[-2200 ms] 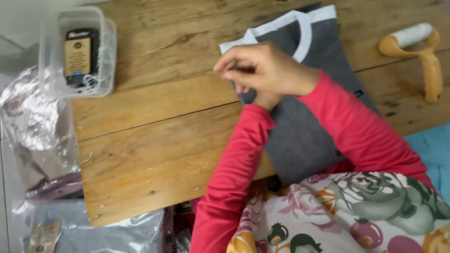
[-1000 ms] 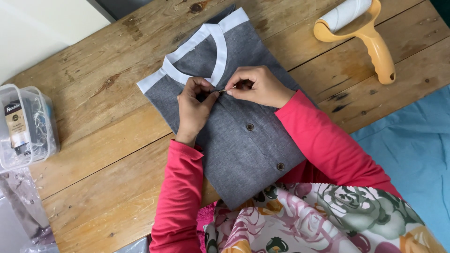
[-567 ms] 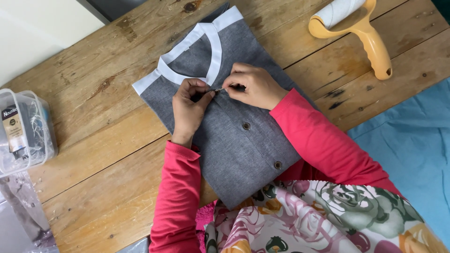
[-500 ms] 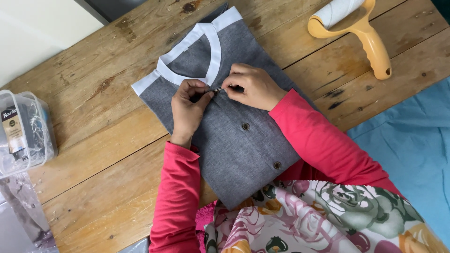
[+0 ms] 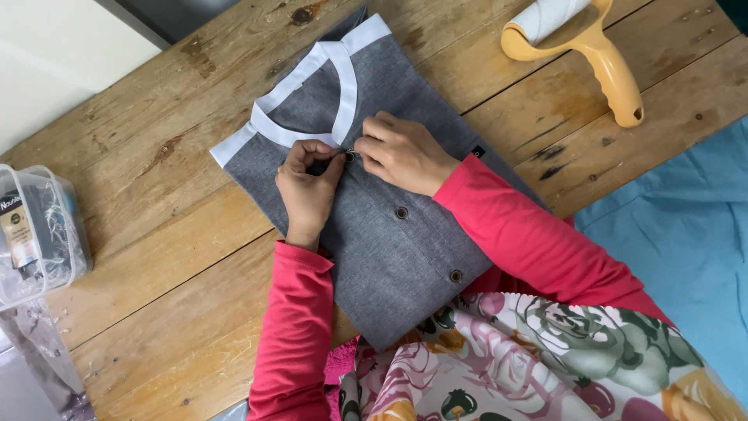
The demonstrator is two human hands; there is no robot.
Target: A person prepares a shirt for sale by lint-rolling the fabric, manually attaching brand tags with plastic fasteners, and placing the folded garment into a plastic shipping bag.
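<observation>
Grey woven shirt with a white band collar (image 5: 389, 226) lay folded flat on the worn wooden plank table (image 5: 156, 257), its top button (image 5: 350, 155) pinched between my hands. My left hand (image 5: 306, 189) gripped the placket edge; my right hand (image 5: 400, 153) closed tight on the button. Pulling unevenly, I judged, could have rucked the fold or let the small button slip from my fingertips.

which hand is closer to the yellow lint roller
Right. The right hand rests on the grey shirt at its top button, on the side toward the lint roller. The left hand sits just beyond it, farther from the roller.
</observation>
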